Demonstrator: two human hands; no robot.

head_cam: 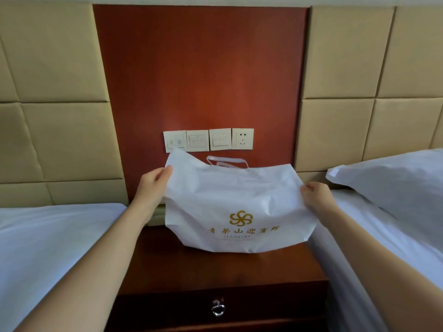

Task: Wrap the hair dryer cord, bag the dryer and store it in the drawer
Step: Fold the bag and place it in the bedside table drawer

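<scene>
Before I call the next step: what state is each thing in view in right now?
bag: held upright, handles up
left hand: pinches bag's top left corner
right hand: pinches bag's right edge
drawer: shut
wall socket: nothing plugged in

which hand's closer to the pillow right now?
Right. The right hand pinches one edge of the white bag just left of the pillow; the left hand holds the opposite edge, the whole bag between it and the pillow.
</scene>
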